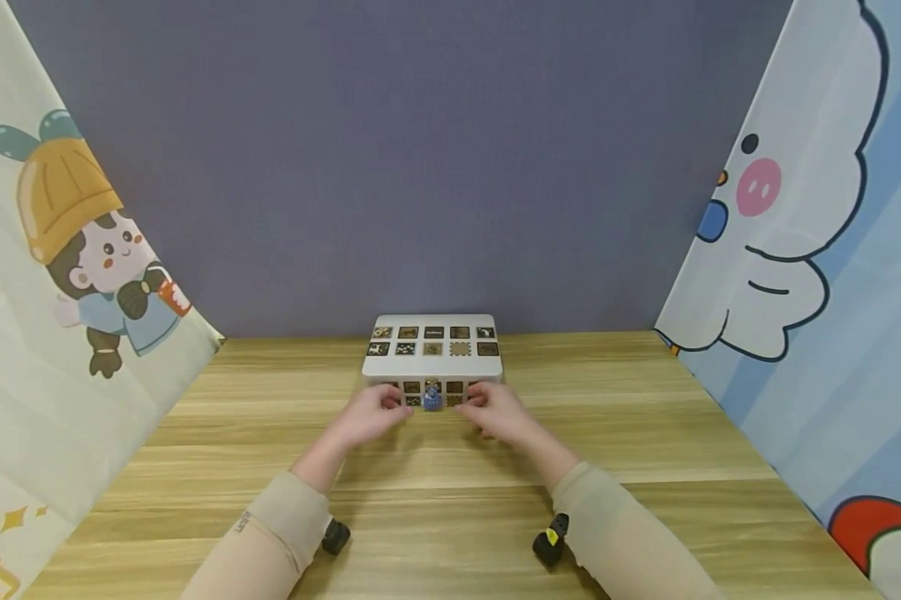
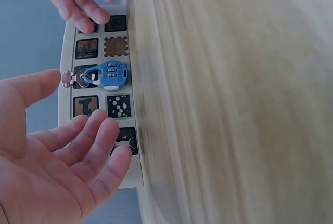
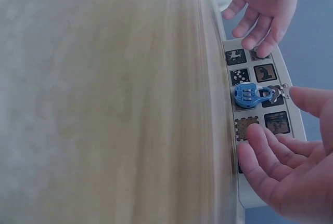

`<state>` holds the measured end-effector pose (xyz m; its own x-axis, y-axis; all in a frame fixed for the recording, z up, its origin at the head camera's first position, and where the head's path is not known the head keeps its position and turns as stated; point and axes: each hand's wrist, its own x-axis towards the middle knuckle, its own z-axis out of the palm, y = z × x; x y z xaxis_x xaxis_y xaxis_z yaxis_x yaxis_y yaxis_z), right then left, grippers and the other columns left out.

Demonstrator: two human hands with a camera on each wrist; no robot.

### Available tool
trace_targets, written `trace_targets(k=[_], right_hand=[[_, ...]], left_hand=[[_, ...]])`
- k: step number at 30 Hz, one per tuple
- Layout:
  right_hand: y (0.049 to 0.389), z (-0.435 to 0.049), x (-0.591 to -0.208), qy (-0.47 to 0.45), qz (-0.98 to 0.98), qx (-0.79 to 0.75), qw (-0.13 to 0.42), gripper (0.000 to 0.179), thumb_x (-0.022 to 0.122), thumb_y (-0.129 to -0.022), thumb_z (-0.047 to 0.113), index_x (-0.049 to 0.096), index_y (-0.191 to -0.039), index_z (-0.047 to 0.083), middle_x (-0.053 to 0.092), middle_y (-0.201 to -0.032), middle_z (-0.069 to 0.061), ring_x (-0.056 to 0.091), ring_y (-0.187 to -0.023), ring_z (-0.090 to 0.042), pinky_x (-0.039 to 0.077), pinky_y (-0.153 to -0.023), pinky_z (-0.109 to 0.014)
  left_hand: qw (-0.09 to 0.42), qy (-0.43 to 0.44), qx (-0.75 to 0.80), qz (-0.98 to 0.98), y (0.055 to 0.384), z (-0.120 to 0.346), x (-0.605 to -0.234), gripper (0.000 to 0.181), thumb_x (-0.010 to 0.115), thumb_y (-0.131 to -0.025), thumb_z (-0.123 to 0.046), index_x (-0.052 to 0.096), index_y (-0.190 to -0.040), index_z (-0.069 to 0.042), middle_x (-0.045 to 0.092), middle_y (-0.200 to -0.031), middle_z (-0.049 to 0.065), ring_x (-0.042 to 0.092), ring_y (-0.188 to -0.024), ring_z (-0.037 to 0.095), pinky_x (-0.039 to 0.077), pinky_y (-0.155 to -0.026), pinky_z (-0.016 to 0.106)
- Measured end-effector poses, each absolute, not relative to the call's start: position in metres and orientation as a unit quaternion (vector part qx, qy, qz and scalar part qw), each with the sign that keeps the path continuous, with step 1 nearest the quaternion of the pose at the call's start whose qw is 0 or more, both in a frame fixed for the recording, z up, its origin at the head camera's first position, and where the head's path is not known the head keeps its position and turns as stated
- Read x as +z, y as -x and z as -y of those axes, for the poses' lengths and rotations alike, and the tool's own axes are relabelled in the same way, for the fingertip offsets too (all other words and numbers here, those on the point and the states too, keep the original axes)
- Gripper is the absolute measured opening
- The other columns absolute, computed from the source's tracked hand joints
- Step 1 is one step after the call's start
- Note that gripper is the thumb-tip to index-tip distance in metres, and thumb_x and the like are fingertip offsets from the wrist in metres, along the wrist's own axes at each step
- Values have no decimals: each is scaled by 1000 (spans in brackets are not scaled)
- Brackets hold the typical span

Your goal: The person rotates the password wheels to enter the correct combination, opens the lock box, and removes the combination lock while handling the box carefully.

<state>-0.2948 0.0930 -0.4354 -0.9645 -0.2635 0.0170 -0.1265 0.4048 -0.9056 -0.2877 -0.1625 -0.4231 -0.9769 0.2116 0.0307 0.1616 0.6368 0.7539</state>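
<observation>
Grain streaks the counter (image 1: 435, 517) in long yellow and olive-brown bands in the head view, and behind it rises a flat blue-grey backdrop (image 1: 412, 167) with a matte finish. Softly creased cloth hangs at each side, the left cloth (image 1: 15, 375) cream, the right cloth (image 1: 810, 400) white and pale blue, both printed with cartoon figures. A white box (image 1: 431, 364) with rounded corners sits at the middle of the counter's far side; two rows of five small dark or brown picture squares cover its smooth lid. A blue padlock (image 1: 431, 400) hangs on its front. The left hand (image 1: 371, 412) and the right hand (image 1: 498, 412) flank the padlock, with beige sleeves (image 1: 266, 525) behind them.

From the left wrist, the padlock shows a rounded, glossy body, three number dials in a row and a curved shackle through a small metal clasp (image 2: 70, 78). The nearby squares carry animal shapes and white dots, and one brown square has a toothed edge. The left grip is released, palm exposed, fingers loosely bent before the box, thumb tip just beside the clasp.

From the right wrist, the right grip is likewise loose and holds nothing, its thumb near the clasp. Whether any fingertip touches the box cannot be told.
</observation>
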Motion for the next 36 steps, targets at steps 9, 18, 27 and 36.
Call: trace_targets(k=[9, 18, 27, 36], right_hand=[[301, -90, -441, 127, -834, -530, 89, 49, 71, -95, 13, 55, -137, -7, 69, -102, -12, 68, -77, -30, 58, -60, -38], [303, -84, -446, 139, -834, -525, 102, 49, 70, -94, 9, 56, -138, -4, 67, -94, -10, 63, -67, -22, 56, -56, -33], [302, -79, -444, 142, -834, -520, 117, 49, 70, -93, 6, 55, -138, -6, 65, -89, -12, 57, -59, -18, 50, -49, -27], [305, -77, -446, 142, -840, -510, 121, 49, 72, -92, 6, 56, -137, -6, 62, -81, -8, 50, -51, -13, 41, -45, -22]], left_hand=[[36, -99, 410, -906, 291, 157, -424, 46, 74, -92, -25, 63, -126, 6, 69, -104, 11, 66, -90, 22, 58, -79, 39], [53, -95, 420, -901, 294, 154, -425, 47, 73, -93, -24, 62, -127, 6, 68, -98, 9, 66, -76, 21, 57, -71, 35], [69, -109, 410, -903, 296, 153, -425, 47, 71, -94, -22, 61, -130, 6, 65, -86, 7, 66, -69, 25, 53, -60, 34], [77, -108, 381, -915, 298, 149, -423, 47, 71, -94, -22, 61, -132, 4, 68, -112, 16, 66, -76, 23, 56, -71, 39]])
